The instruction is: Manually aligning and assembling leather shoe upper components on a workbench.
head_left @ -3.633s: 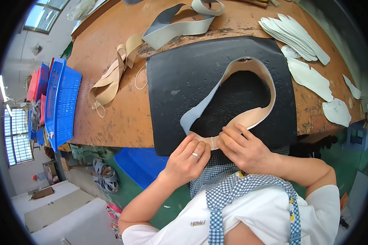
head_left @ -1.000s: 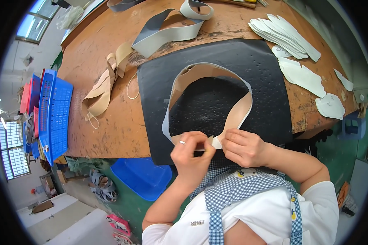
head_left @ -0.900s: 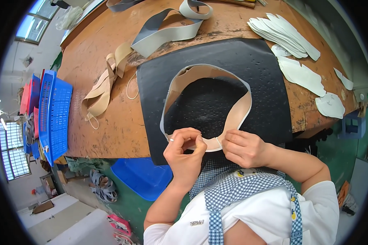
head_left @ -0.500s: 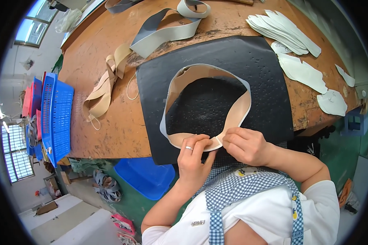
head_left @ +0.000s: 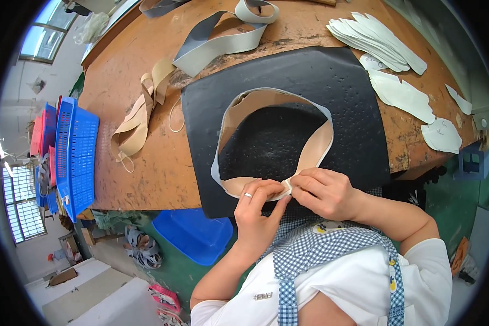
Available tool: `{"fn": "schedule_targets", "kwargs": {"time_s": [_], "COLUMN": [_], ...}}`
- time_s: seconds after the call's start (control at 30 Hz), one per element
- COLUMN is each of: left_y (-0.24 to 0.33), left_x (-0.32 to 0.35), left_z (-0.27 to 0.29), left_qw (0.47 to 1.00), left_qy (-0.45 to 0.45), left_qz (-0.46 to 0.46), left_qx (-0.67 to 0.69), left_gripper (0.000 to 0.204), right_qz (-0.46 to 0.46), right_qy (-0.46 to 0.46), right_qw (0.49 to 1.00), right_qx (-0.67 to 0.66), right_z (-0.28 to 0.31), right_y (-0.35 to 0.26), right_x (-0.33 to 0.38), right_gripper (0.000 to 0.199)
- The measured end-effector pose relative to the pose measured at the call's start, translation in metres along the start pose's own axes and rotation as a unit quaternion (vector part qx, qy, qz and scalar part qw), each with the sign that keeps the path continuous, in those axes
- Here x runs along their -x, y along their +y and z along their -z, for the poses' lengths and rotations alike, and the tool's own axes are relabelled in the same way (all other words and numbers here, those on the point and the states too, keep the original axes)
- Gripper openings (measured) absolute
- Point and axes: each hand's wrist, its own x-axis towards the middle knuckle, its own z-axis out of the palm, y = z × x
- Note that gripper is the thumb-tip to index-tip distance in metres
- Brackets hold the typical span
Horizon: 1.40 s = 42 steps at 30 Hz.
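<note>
A closed loop of soft sheet material (head_left: 316,146), beige inside and pale grey outside, stands on edge on a black pitted mat (head_left: 358,108). My left hand (head_left: 255,214), with a ring on one finger, pinches the near side of the loop between thumb and fingers, left of a pale seam. My right hand (head_left: 326,190) grips the same band just right of that seam, its fingertips curled over the edge. The two hands almost touch at the join. Fingers hide part of the band there.
Beige strips (head_left: 133,130) lie left of the mat, and grey-white looped bands (head_left: 217,51) lie beyond it. White cut pieces (head_left: 375,41) are stacked at the far right of the wooden table (head_left: 157,179). A blue basket (head_left: 76,157) stands left; a blue tub (head_left: 193,239) sits below the table edge.
Both hands have shifted slightly at the seam. The left thumb tip has moved up and right toward the right fingers, and the near join shows a little more of its pale edge.
</note>
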Motion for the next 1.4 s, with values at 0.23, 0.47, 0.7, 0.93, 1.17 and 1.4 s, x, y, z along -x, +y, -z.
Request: {"fn": "schedule_targets", "kwargs": {"time_s": [0.23,0.47,0.7,0.93,1.17,1.4], "left_y": [0.005,0.003,0.012,0.01,0.002,-0.003], "left_x": [-0.005,-0.009,-0.022,-0.01,-0.011,0.005], "left_z": [0.009,0.022,0.034,0.02,0.005,0.003], "left_qw": [0.996,0.971,0.945,0.992,0.998,0.994], "left_qy": [-0.015,-0.056,-0.148,-0.117,0.059,0.014], "left_qz": [0.062,0.158,0.248,-0.021,-0.002,-0.101], "left_qx": [0.064,0.173,0.155,-0.046,0.01,-0.034], "left_gripper": [0.021,0.013,0.014,0.01,0.015,0.041], "right_qz": [0.03,0.105,0.167,0.157,0.092,0.036], "right_qy": [0.014,0.067,0.013,-0.014,-0.043,-0.082], "right_qw": [0.999,0.992,0.986,0.987,0.995,0.996], "right_qx": [-0.01,-0.009,-0.023,-0.026,-0.013,0.009], "right_z": [-0.006,-0.013,-0.011,-0.008,-0.007,-0.005], "right_y": [-0.001,0.003,0.002,0.0,-0.011,-0.012], "right_x": [-0.002,-0.01,-0.009,-0.003,0.01,0.011], "right_gripper": [0.012,0.011,0.01,0.01,0.011,0.023]}}
